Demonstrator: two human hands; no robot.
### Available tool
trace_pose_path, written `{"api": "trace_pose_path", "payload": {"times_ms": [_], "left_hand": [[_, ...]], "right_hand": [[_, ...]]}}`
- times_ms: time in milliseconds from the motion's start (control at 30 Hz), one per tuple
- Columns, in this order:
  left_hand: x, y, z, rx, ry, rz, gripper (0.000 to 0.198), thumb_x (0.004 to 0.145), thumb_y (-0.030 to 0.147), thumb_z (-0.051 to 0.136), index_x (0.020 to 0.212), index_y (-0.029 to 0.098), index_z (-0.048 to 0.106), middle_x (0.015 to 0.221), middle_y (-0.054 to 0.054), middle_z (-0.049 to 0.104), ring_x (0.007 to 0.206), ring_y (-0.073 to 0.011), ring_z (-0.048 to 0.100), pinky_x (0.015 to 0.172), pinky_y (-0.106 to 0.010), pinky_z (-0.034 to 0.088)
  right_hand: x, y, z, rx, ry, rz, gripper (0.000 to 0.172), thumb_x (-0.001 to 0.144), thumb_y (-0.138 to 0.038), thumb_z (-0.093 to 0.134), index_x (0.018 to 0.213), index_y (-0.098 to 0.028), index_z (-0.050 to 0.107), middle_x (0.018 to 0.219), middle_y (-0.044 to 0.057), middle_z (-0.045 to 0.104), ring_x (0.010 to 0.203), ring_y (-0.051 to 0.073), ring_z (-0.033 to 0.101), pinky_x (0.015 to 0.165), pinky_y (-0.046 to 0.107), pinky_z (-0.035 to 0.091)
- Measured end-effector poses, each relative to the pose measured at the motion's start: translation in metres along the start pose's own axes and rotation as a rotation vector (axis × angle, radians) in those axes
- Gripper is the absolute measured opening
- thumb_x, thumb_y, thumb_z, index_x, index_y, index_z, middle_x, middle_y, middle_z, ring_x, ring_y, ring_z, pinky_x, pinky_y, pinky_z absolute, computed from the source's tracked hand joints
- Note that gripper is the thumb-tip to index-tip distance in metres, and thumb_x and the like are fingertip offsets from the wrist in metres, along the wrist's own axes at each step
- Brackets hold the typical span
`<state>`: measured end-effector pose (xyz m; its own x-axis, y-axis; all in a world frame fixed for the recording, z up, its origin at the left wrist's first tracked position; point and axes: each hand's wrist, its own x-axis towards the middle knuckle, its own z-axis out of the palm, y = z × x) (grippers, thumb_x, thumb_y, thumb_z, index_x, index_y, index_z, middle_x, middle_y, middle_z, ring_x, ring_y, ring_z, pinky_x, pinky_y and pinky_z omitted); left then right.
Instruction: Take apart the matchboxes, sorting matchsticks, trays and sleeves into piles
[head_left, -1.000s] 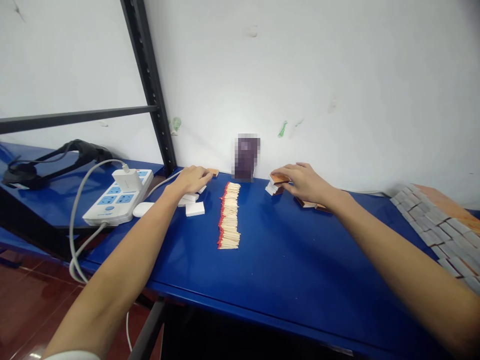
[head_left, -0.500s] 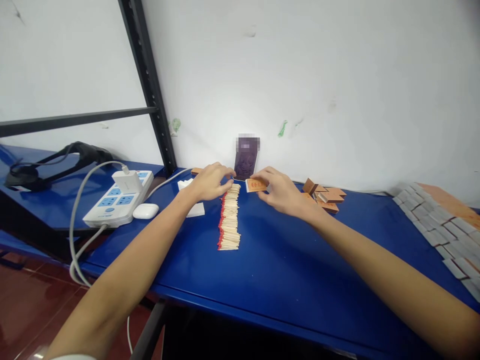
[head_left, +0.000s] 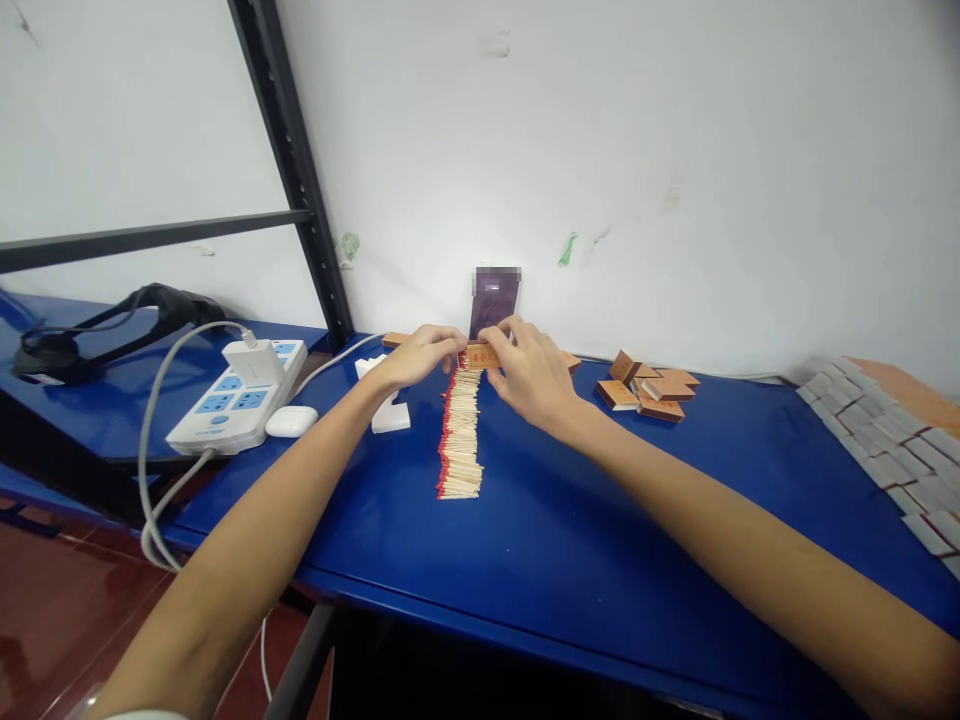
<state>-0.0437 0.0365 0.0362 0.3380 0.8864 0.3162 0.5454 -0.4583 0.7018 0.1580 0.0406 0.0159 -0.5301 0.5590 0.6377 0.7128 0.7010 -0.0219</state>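
My right hand (head_left: 529,370) grips an orange printed matchbox (head_left: 484,357) over the far end of a row of matches. At the box's left end, my left hand (head_left: 426,357) has its thumb and fingers closed together. Red match heads (head_left: 463,357) show between those fingertips and the box; the exact grip there is partly hidden. The row of matches (head_left: 460,430) runs toward me across the blue table (head_left: 570,560), red heads on the left. Close to my left wrist lies a white angular object (head_left: 391,417).
Several matchboxes (head_left: 660,388) lie piled at right, with a grey-sided stack of boxes (head_left: 877,440) at far right. A dark purple card-like item (head_left: 493,300) leans on the wall. On the left are a power strip (head_left: 225,405), a white earbud case (head_left: 292,421) and a black shelf post (head_left: 292,150).
My right hand has moved left with the matchbox, bringing it over the top of the match row. My left fingers have closed at its left end, where red match heads now show.
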Motion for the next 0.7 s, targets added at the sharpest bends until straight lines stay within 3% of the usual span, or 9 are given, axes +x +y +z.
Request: {"api": "trace_pose_path", "payload": {"times_ms": [67, 267, 367, 533, 700], "left_hand": [[-0.001, -0.001, -0.002, -0.038, -0.002, -0.005, 0.024, 0.088, 0.035, 0.052, 0.088, 0.015, 0.066, 0.061, 0.001, 0.057, 0.061, -0.0128, 0.054, 0.064, -0.027, 0.042], [-0.007, -0.004, -0.008, -0.088, -0.061, -0.049, 0.025, 0.079, 0.033, 0.068, 0.092, 0.013, 0.067, 0.084, -0.006, 0.070, 0.055, -0.0095, 0.056, 0.056, -0.025, 0.043], [-0.008, -0.007, -0.010, -0.011, -0.111, -0.068, 0.026, 0.074, 0.031, 0.071, 0.091, 0.013, 0.068, 0.092, -0.009, 0.072, 0.054, -0.0101, 0.060, 0.056, -0.027, 0.046], [-0.008, -0.012, -0.010, 0.196, -0.115, -0.048, 0.028, 0.072, 0.027, 0.071, 0.096, 0.014, 0.070, 0.082, -0.005, 0.073, 0.061, -0.0134, 0.063, 0.062, -0.027, 0.045], [-0.007, -0.017, -0.007, 0.313, -0.081, 0.013, 0.027, 0.073, 0.032, 0.070, 0.095, 0.017, 0.072, 0.079, -0.002, 0.070, 0.065, -0.0134, 0.059, 0.066, -0.028, 0.043]], "right_hand": [[0.000, 0.001, 0.000, 0.016, -0.064, 0.014, 0.038, 0.084, -0.017, 0.055, 0.122, -0.019, 0.057, 0.121, 0.014, 0.059, 0.100, 0.029, 0.058, 0.082, 0.043, 0.046], [0.000, 0.015, -0.002, 0.460, -0.338, 0.088, 0.031, 0.094, -0.043, 0.049, 0.116, -0.024, 0.060, 0.108, 0.005, 0.071, 0.092, 0.023, 0.064, 0.087, 0.042, 0.044], [0.001, 0.018, 0.000, 0.466, -0.351, 0.136, 0.028, 0.093, -0.043, 0.053, 0.109, -0.024, 0.065, 0.102, 0.003, 0.073, 0.082, 0.020, 0.065, 0.087, 0.042, 0.044], [0.001, 0.018, 0.008, 0.436, -0.298, 0.124, 0.026, 0.086, -0.038, 0.063, 0.105, -0.021, 0.069, 0.103, 0.005, 0.074, 0.080, 0.020, 0.067, 0.076, 0.036, 0.048], [-0.003, 0.020, 0.011, 0.516, -0.375, 0.148, 0.030, 0.088, -0.033, 0.061, 0.113, -0.018, 0.064, 0.093, 0.003, 0.074, 0.048, 0.011, 0.061, 0.065, 0.032, 0.051]]}}
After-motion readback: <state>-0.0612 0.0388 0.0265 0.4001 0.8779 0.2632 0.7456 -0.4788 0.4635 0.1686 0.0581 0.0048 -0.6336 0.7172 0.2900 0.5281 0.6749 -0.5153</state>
